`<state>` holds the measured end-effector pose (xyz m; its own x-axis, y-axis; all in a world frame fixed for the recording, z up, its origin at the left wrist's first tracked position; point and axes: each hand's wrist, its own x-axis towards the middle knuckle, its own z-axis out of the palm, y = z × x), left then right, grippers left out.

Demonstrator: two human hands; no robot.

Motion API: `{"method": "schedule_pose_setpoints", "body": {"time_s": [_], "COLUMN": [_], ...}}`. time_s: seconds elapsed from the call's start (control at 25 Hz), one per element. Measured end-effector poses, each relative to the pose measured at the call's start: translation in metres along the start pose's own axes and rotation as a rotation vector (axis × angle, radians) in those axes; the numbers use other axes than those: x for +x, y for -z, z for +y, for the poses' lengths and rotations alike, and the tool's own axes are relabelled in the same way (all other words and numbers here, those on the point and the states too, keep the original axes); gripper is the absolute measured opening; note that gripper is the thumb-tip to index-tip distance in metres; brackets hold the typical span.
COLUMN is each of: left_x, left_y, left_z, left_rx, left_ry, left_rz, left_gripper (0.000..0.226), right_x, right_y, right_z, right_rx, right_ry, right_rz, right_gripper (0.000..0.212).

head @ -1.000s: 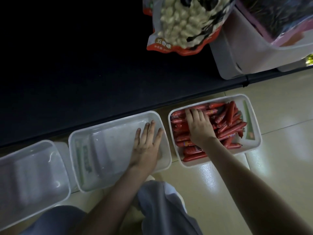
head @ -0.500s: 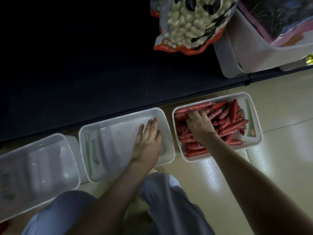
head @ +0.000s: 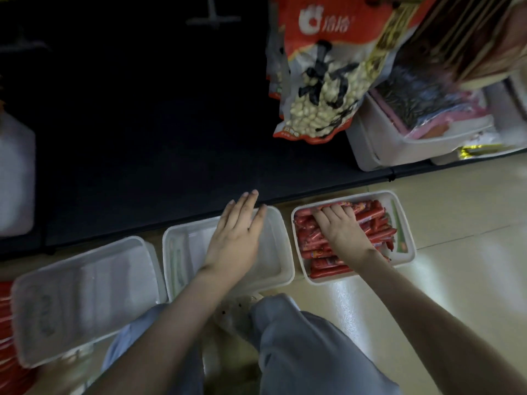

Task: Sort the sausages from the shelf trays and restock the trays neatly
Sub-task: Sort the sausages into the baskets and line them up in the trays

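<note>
On the left an empty tray (head: 85, 297) sits near me. My left hand (head: 233, 240) is spread flat with straight fingers over the middle tray (head: 182, 252), holding nothing; I'd use it to steady that tray. My right hand (head: 342, 232) curls its fingers into the sausages (head: 373, 220) in the right tray (head: 405, 223); I cannot tell whether any are clamped. I'd lift a few parallel ones, not a tangle. They are slim, glossy, red-wrapped sticks, loosely heaped.
</note>
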<state>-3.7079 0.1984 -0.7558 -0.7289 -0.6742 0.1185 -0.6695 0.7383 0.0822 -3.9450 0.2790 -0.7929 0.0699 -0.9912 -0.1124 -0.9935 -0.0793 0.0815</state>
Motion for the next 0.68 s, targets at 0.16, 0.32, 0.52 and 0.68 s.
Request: {"method": "schedule_pose_setpoints", "body": {"time_s": [0.16,0.32,0.52,0.68], "left_x": [0.008,0.001,-0.041,-0.093], "left_y": [0.075,0.155,0.236,0.273], "left_z": [0.01,0.013,-0.001,-0.03], "left_rx": [-0.295,-0.747,-1.107,-1.016], "left_ry": [0.032,0.118,0.201,0.361], "left_rz": [0.057,0.039,0.116,0.085], "left_gripper": [0.062,0.077,0.084,0.031], "right_x": [0.013,0.017,0.001,0.002], "right_y": [0.102,0.228,0.34,0.356], "right_z": [-0.006,-0.049,-0.138,-0.199], "right_rx": [0.288,0.775,1.527,1.913], "right_ry": [0.002,0.056,-0.061,-0.147], "right_rz": [0.362,0.465,0.239,0.019], "right_gripper": [0.057,0.039,0.019,0.01]}}
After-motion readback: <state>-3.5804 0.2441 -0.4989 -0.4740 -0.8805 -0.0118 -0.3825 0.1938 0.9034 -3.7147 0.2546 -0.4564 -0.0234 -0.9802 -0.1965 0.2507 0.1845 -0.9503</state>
